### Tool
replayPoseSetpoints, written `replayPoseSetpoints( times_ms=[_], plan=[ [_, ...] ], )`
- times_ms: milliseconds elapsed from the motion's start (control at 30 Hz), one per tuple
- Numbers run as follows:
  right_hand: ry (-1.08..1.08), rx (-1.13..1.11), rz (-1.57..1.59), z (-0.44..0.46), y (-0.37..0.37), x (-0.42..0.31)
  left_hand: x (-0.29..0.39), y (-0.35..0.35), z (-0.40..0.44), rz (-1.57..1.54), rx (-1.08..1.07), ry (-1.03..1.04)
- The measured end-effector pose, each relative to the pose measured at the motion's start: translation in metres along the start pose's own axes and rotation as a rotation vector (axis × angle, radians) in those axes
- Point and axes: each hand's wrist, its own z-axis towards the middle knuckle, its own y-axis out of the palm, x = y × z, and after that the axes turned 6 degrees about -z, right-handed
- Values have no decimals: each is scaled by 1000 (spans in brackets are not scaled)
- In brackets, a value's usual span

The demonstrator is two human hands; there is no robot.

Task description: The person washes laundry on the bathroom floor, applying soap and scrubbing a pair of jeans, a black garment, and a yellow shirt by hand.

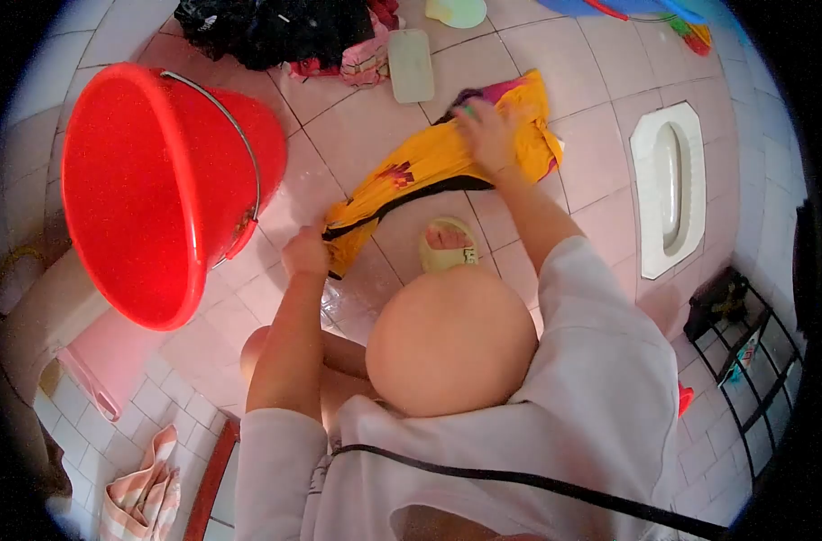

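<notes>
A yellow garment (429, 149) with black edging and purple-red patches lies stretched slantwise over the tiled floor. My left hand (305, 252) is closed on its near left end. Over the far right part of the cloth lies my right hand (490, 135), fingers apart and slightly blurred. A small green patch shows at those fingertips; I cannot make out what it is. Just below the garment is my foot in a pale yellow slipper (466, 256).
A big red bucket (266, 149) with a wire handle stands tilted in view at left. Dark and pink clothes (275, 32) lie at the top beside a pale soap-box lid (412, 66). A squat toilet (645, 194) and a black rack (753, 361) are at right.
</notes>
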Motion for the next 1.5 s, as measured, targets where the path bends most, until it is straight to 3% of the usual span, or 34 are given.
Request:
replayPoseSetpoints(
  times_ms=[133, 167, 233, 267, 333, 400, 467, 533, 633, 700, 733, 800, 833, 867, 933, 967, 1000, 1033, 1067, 1100, 1133, 1167, 1233, 1267, 1300, 1333, 1400, 1500],
  plan=[
    [205, 38, -58, 2, -4, 50, 6, -8, -5, -39, 39, 30],
    [199, 41, -65, 9, 1, 59, 12, -13, -3, -65, -21, -42],
    [611, 382, 225, 18, 7, 74, 24, -19, -2, -94, -80, -100],
    [607, 386, 216, 13, 4, 83, 30, -20, -3, -17, -14, -154],
    [1224, 522, 722, -3, -17, 92, 41, -11, -7, 55, 48, -205],
    [1209, 263, 211, -38, -31, 91, 53, 10, -8, 263, 304, 21],
    [1352, -132, 138, -67, -25, 65, 67, 20, -8, 219, 286, 33],
    [1072, -369, 203, -62, -49, 20, 70, 33, -1, 176, 268, 47],
    [982, -356, 387, -66, -33, -3, 61, 38, 8, 51, 251, 180],
    [1622, -276, 1870, -79, -16, 18, 53, 12, 6, -144, 70, 447],
    [1575, -206, 1824, -82, -23, 37, 51, 6, 8, -136, 77, 443],
    [1442, 195, 2053, -61, -82, 81, 48, -6, 16, -684, -400, 247],
    [1281, 165, 2132, -65, -85, 114, 51, -17, 17, -684, -400, 248],
    [1392, 286, 2010, -31, -123, 110, 54, -32, 16, -774, -516, 157],
    [1348, 418, 2136, 14, -149, 119, 44, -11, 40, -1036, -723, 85],
    [1003, 134, 2442, 25, -129, 140, 49, -10, 39, -1040, -729, 83],
    [601, -169, 2675, 32, -110, 159, 58, -14, 37, -1105, -483, 42],
    [1057, 2, 1944, 45, -100, 141, 64, -18, 39, -1155, -229, 4],
    [1324, 147, 1159, 65, -87, 105, 58, 11, 52, -911, 27, -58],
    [1254, 378, 1042, 69, -62, 63, 63, 5, 48, -910, 36, -55],
    [892, 63, 651, 56, -31, 51, 76, -3, 35, -616, 123, -99],
    [672, 105, 750, 56, -43, -8, 88, -6, 20, -321, 193, -148],
    [370, -43, 453, 32, -29, -98, 95, -3, 10, -327, 158, -168],
    [68, -68, 443, 18, -20, -129, 93, 0, 13, -385, 82, -149],
    [-198, -446, 414, 5, -7, -148, 91, 6, 16, -442, 2, -128],
    [-408, -80, 350, -12, -12, -148, 83, 20, 21, -436, -8, -131],
    [-316, -108, 295, -9, -12, -127, 55, 42, 29, -330, 136, 73],
    [-114, -264, 125, 14, -11, -65, 39, 6, 13, -279, 145, 133]
  ],
)
